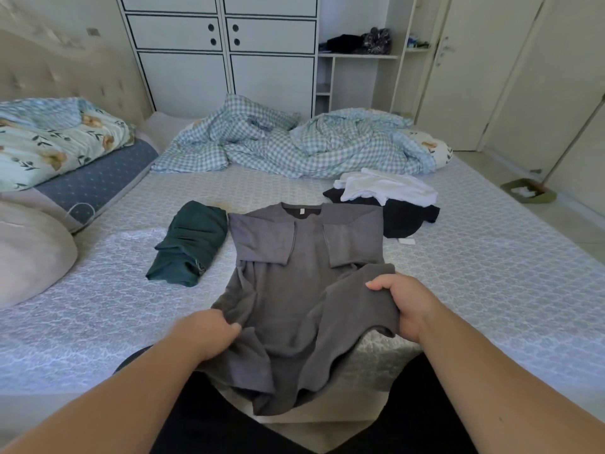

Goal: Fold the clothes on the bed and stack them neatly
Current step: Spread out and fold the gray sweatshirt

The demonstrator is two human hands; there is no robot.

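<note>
While a grey shirt (304,273) is lying face up near the front edge of the bed (491,273), its sleeves folded across the chest, a person is grasping its lower part with both hands. The left hand (209,332) is pinching the shirt's left side, and the right hand (404,304) is gripping a raised fold on its right side; the hem is hanging over the bed's edge. Just left of the shirt a folded green garment (188,244) is lying. Beyond the shirt's right shoulder, a white garment (389,188) is sitting on a black one (409,217). Farther back, a checked duvet (294,142) is lying rumpled.
</note>
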